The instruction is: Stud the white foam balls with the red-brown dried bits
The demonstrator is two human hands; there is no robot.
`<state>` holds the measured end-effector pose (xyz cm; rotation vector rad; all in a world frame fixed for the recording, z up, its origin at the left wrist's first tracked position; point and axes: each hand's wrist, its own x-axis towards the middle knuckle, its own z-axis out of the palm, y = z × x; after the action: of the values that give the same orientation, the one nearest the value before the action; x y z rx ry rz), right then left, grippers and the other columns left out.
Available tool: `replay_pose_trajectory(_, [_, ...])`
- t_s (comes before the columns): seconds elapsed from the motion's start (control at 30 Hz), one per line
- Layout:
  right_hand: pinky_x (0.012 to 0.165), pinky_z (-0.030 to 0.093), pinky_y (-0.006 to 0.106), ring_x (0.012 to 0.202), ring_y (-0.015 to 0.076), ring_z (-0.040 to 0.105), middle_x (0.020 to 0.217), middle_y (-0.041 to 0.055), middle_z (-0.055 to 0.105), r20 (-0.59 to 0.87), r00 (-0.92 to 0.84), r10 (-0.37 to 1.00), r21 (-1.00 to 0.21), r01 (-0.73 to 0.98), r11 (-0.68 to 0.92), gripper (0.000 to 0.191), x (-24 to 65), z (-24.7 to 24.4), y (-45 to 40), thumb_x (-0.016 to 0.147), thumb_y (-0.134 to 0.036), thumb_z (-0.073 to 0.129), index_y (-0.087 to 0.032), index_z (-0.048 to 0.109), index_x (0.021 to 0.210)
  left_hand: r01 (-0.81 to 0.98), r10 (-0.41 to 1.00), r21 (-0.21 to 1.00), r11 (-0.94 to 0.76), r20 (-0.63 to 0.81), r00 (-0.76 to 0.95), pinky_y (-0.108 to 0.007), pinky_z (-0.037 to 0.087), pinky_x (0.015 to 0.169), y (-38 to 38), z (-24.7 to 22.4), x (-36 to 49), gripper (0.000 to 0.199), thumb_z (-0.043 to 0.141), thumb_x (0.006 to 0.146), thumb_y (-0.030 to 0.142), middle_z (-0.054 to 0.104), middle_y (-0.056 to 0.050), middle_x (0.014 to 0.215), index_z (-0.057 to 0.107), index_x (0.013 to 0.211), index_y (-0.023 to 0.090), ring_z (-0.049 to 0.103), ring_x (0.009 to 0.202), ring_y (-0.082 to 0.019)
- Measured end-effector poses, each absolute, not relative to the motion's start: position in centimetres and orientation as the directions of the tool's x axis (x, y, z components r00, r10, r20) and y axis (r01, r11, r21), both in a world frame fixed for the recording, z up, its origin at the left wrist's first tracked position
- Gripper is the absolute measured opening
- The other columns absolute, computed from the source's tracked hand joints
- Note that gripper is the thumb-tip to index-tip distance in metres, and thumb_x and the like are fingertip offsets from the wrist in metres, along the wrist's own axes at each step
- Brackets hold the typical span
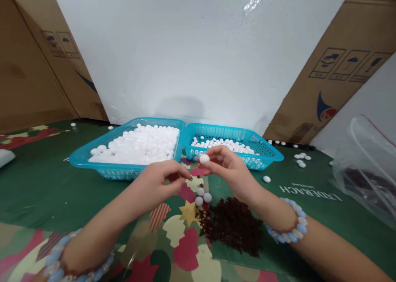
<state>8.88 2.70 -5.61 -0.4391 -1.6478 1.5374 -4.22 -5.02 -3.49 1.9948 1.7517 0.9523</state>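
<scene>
So our right hand (229, 170)'s pinching a white ball (204, 158) between thumb and fingers, just in front of the right basket (262, 160). Our left (165, 181) is beside it, fingertips close together, can't tell if they've got anything. Dark red bits (236, 226) are piled nearer us, three balls (203, 197) next to them.

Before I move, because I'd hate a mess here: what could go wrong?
The white ball sits only in the right hand's fingertips, so it might slip and roll. The three loose balls between the hands could get knocked. The right bracelet, beside the dark red pile, may scatter pieces.
</scene>
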Motion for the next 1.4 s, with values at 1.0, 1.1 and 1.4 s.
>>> replay_pose_trajectory(1.0, [0.046, 0.038, 0.022, 0.049, 0.0053, 0.044, 0.057, -0.0048, 0.044, 0.346, -0.644, 0.682, -0.931, -0.146, 0.335, 0.011, 10.2, -4.0, 3.6, 0.058, -0.018, 0.049, -0.018, 0.039, 0.062, 0.98, 0.986, 0.178, -0.086, -0.124, 0.109, -0.022, 0.026, 0.04, -4.4, -6.4, -1.1, 0.02, 0.039, 0.064, 0.023, 0.054, -0.004, 0.052, 0.056, 0.058, 0.016, 0.047, 0.047, -0.016])
replay_pose_trajectory(1.1, [0.046, 0.038, 0.022, 0.049, 0.0057, 0.044, 0.056, -0.0046, 0.044, 0.35, -0.658, 0.667, -0.927, -0.141, 0.348, 0.01, 10.1, -4.2, 3.6, 0.058, -0.019, 0.048, -0.018, 0.038, 0.061, 0.97, 0.98, 0.211, -0.118, -0.13, 0.148, -0.021, 0.026, 0.041, -4.5, -6.3, -1.4, 0.02, 0.036, 0.063, 0.017, 0.054, -0.002, 0.052, 0.055, 0.059, 0.017, 0.046, 0.047, -0.014])
replay_pose_trajectory(1.4, [0.05, 0.037, 0.022, 0.053, 0.0056, 0.045, 0.06, -0.004, 0.044, 0.394, -0.665, 0.635, -0.887, -0.093, 0.453, 0.009, 10.3, -4.3, 3.5, 0.06, -0.02, 0.048, -0.018, 0.039, 0.063, 0.975, 0.986, 0.184, -0.125, -0.088, 0.143, -0.021, 0.028, 0.041, -5.1, -6.2, -1.0, 0.012, 0.038, 0.061, 0.016, 0.049, -0.001, 0.053, 0.05, 0.057, 0.017, 0.044, 0.048, -0.014])
